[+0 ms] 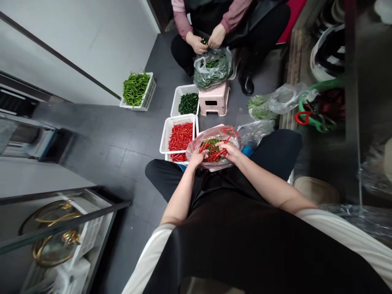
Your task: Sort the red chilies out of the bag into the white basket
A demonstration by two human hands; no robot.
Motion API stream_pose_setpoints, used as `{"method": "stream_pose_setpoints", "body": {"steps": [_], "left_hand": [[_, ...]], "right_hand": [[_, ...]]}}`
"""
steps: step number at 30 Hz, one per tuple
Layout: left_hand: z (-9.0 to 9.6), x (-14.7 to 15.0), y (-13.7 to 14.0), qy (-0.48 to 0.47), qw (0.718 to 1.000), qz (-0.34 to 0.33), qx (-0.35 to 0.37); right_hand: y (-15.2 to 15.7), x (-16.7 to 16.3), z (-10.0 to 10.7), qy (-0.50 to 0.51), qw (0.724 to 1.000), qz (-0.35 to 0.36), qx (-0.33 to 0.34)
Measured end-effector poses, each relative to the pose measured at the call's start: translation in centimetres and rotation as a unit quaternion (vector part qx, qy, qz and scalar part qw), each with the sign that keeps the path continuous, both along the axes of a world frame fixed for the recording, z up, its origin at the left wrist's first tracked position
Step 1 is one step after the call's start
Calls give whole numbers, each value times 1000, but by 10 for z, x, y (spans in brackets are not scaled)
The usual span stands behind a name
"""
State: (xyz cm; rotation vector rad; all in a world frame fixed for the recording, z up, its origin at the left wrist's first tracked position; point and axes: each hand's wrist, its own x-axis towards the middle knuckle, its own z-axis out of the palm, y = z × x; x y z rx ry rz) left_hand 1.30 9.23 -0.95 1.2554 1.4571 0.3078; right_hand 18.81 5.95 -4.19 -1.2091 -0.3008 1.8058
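Note:
A clear pinkish plastic bag (193, 143) of red chili peppers with green stems (213, 145) lies open between my knees. Over its right side, my right hand (230, 151) is closed around several red chili peppers, their tips poking out past the fingers. My left hand (197, 157) is at the bag's left side, thumb and fingers pinched together at a red chili pepper; its fingertips are small and partly hidden among the peppers. Left of the bag, a white basket (163, 136) holds loose red chili peppers (180, 136), stacked on another basket.
Beyond stands a white basket (176, 100) of dark green peppers beside a pink stool (213, 98) bearing a plastic bag of green peppers (211, 73). A co-worker's hands (208, 43) are above it. Another basket (150, 92) holds long green peppers. Red-handled scissors (302, 118) lie right.

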Motion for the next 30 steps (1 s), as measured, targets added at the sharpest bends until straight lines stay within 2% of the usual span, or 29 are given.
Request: {"method": "stream_pose_setpoints", "body": {"steps": [4,9,11,14,17,19,21,23,25,28,30], "left_hand": [[-6,0,-1,-77,993,13,-93],[-17,1,0,-80,992,-32,-91],[-19,2,1,-76,993,-56,-76],[-20,4,3,-81,992,-85,-48],[-20,5,7,-113,987,-116,-4],[-22,4,10,-118,985,-122,13],[-24,1,12,-77,990,-120,22],[-26,-1,13,-7,991,-127,46],[-26,-1,13,56,984,-150,73],[-20,5,12,133,968,-186,101],[-14,11,11,180,956,-204,108]], "right_hand": [[2,-12,-5,-60,995,26,74],[9,-20,-7,-144,987,-27,60],[12,-18,-7,-163,985,-13,55],[18,-11,-5,-121,991,41,39],[24,0,-2,-18,995,101,-12],[26,5,0,-4,992,117,-37],[26,6,3,-77,992,90,-34],[24,2,6,-174,983,59,-1],[20,-5,10,-227,970,77,45],[18,-17,13,-246,958,123,84],[19,-25,13,-295,941,120,116]]}}
